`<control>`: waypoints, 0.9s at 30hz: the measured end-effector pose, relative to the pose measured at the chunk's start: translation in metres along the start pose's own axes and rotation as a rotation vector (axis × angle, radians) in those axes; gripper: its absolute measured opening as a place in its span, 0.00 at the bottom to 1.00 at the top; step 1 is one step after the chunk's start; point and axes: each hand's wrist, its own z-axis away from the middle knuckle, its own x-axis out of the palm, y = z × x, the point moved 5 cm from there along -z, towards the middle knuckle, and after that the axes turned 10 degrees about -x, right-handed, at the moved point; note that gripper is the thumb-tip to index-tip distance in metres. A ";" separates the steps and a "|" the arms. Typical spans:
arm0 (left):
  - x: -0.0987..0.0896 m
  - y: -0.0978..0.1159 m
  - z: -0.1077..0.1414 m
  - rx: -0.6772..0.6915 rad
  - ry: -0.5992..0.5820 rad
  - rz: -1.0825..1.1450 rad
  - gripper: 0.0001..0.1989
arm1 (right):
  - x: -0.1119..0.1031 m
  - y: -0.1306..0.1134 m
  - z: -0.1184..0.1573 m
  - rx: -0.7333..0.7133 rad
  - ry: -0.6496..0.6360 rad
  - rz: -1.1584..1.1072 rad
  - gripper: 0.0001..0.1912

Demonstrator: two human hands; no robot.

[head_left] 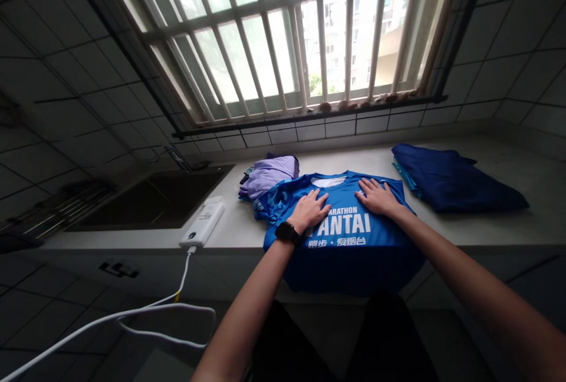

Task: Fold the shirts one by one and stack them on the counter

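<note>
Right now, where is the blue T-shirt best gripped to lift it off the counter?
The blue T-shirt is probably best taken by its lower part, from the near side: that part hangs over the edge of the counter, so fingers can close around the loose cloth.

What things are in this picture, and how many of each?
running T-shirt: one, bright blue with white print, spread on counter
lilac garment: one, lilac, beside shirt
navy garment: one, navy, folded, right on counter
power bank: one, white, near sink
cable: one, white, hanging from power bank
sink: one, dark, left in counter
metal rack: one, grey, far left
counter: one, white, below window
barred window: one, white bars, behind counter
wall tiles: many, grey in shadow, around window
wristwatch: one, black, on left wrist
left hand: one, flat on shirt
right hand: one, flat on shirt
</note>
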 end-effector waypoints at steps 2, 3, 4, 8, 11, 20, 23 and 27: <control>0.006 0.002 0.000 -0.026 -0.012 0.025 0.29 | -0.002 0.007 -0.002 -0.001 0.006 -0.004 0.36; 0.009 0.003 -0.001 -0.040 -0.021 0.038 0.29 | -0.004 0.009 -0.003 -0.004 0.006 -0.005 0.36; 0.011 0.004 -0.003 -0.054 -0.032 0.050 0.30 | -0.006 0.009 -0.004 -0.004 0.001 -0.006 0.36; 0.013 0.008 -0.009 -0.089 -0.061 0.076 0.31 | -0.017 -0.004 -0.006 0.060 -0.018 0.033 0.34; 0.014 0.008 -0.011 -0.088 -0.054 0.069 0.31 | -0.021 -0.038 -0.007 -0.011 0.085 0.043 0.34; 0.004 0.010 -0.007 -0.037 -0.072 0.088 0.28 | 0.002 -0.077 -0.009 -0.251 0.114 -0.120 0.32; -0.018 -0.006 0.012 -0.034 -0.034 0.203 0.23 | 0.001 -0.074 -0.009 -0.249 0.117 -0.140 0.31; -0.046 -0.084 0.061 -0.529 0.244 0.317 0.15 | 0.000 -0.076 -0.009 -0.240 0.112 -0.153 0.30</control>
